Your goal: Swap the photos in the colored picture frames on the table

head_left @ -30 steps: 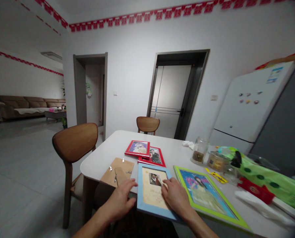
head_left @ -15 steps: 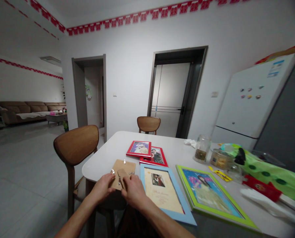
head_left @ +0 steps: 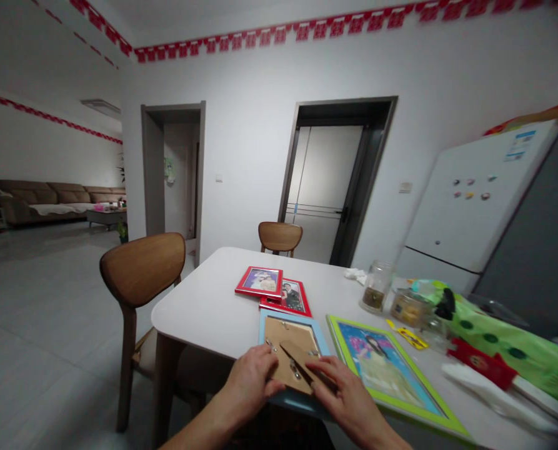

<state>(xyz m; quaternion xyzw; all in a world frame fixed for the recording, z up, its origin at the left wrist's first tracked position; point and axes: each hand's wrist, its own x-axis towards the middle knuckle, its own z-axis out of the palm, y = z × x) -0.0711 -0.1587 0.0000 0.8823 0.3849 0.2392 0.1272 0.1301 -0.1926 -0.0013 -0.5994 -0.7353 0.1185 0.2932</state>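
A brown backing board (head_left: 279,329) with metal clips and a fold-out stand flap (head_left: 302,362) is held over the light blue picture frame (head_left: 262,325), covering most of it. My left hand (head_left: 253,378) grips the board's left edge between thumb and fingers. At the lower right, my right hand (head_left: 342,390) pinches the board and its raised flap. Beyond the blue frame, one red picture frame (head_left: 259,282) overlaps another red picture frame (head_left: 295,299). To the right of my hands lies a green picture frame (head_left: 386,369) with a portrait in it.
A glass jar (head_left: 376,287), a round food container (head_left: 407,306) and a green bag (head_left: 498,337) stand along the table's right side. White tissue (head_left: 355,274) lies behind them. One wooden chair (head_left: 142,275) is at the left, another chair (head_left: 280,237) at the far side.
Both hands have carried the backing board to the right, from beside the blue frame to over it. The view has shifted slightly.
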